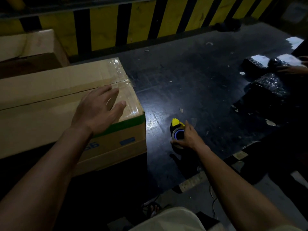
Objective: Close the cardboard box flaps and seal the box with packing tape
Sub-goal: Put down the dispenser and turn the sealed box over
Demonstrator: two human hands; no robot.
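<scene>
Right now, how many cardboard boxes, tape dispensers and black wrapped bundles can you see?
Cardboard boxes: 2, the near box under the left hand and another behind it.
Tape dispensers: 1, in the right hand.
Black wrapped bundles: 3.
Total: 6

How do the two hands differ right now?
The left hand lies open and flat, fingers spread, on the cardboard box top; the right hand is curled around the tape dispenser down at the floor. Left is empty, higher, nearer the taped end; right is loaded, beside the box. Both are bare.
</scene>
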